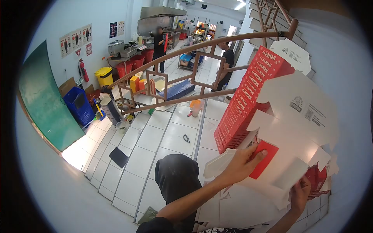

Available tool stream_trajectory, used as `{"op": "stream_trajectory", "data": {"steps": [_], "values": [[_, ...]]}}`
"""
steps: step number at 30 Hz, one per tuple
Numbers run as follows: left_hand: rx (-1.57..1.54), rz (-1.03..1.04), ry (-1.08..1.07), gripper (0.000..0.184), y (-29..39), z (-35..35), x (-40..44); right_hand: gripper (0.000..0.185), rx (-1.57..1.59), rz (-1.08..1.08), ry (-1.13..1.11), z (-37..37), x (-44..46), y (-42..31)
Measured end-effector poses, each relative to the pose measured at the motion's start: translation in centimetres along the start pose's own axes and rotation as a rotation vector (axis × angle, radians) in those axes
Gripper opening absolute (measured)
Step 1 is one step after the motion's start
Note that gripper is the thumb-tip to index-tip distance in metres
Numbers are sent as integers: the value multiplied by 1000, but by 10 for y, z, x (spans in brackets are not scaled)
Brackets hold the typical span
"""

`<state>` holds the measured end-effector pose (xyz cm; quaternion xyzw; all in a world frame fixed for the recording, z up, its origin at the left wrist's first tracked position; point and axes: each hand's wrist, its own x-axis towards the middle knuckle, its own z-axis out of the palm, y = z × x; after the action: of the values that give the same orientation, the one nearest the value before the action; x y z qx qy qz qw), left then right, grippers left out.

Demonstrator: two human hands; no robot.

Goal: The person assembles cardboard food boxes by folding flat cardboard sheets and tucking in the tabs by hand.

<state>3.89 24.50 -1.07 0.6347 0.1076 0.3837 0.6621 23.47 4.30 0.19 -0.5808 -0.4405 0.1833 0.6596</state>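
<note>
In front of me lies a large unfolded food-box carton [283,163], white on the inner face with red printed parts. My left hand [246,161] is closed on its red flap [264,158], thumb on top. On the right, my right hand [301,191] pinches the edge of a white flap of the same carton. Beyond the hands stands a tall stack of folded red boxes [243,101] with white lettering. White carton sheets [307,106] with small black print lean over that stack. More red carton [318,181] shows beside my right hand.
Tiled steps [155,151] descend on the left, with a dark flat object [119,157] on them. A brown railing [182,52] crosses ahead. An orange-lidded container [196,107] stands near it. Two people, one in black [159,48], stand in the kitchen below.
</note>
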Motion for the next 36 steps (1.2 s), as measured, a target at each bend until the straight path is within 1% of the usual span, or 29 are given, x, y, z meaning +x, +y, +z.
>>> {"op": "stream_trajectory", "data": {"steps": [3, 6, 9, 12, 15, 18, 21, 24, 27, 28, 29, 31, 34, 36], "values": [[-195, 39, -76, 36, -4, 5, -2, 25, -100, 10, 141, 5, 7, 4], [-120, 65, -76, 35, 3, 5, -4, 24, -172, 3, 178, 11, 7, 0], [-97, 49, -81, 33, 6, 3, -4, 24, -182, 5, 175, 11, 6, -1], [-58, 76, -142, 36, 6, -2, -3, 26, -210, 29, 103, 6, 8, -4], [33, -151, -221, 40, 18, -10, -4, 25, -219, 109, -33, -2, 14, -11], [-203, -47, -52, 42, 7, 6, -6, 23, -374, 172, -105, 3, 19, -15], [-295, -306, 13, 42, 10, -1, -2, 43, -391, -18, 30, 13, 21, -5], [-446, -208, 332, 39, -5, -1, 6, 56, -321, -119, 467, 28, 31, -1], [-724, -212, 374, 32, -2, -14, 4, 59, -37, 13, 569, 35, 22, 10], [-804, -164, 478, 32, 6, -9, 6, 60, 69, 90, 450, 44, 14, 14], [-826, -138, 483, 32, 6, -7, 7, 62, 177, 164, 331, 55, 6, 20], [-862, -89, 494, 31, 4, -6, 9, 61, 141, 381, 122, 76, -6, 34], [-597, -103, 442, 30, -8, -1, 3, 67, 44, 375, 124, 99, -5, 34], [-536, -68, 419, 27, 0, 2, -1, 68, -5, 336, 148, 101, 2, 22]]}}
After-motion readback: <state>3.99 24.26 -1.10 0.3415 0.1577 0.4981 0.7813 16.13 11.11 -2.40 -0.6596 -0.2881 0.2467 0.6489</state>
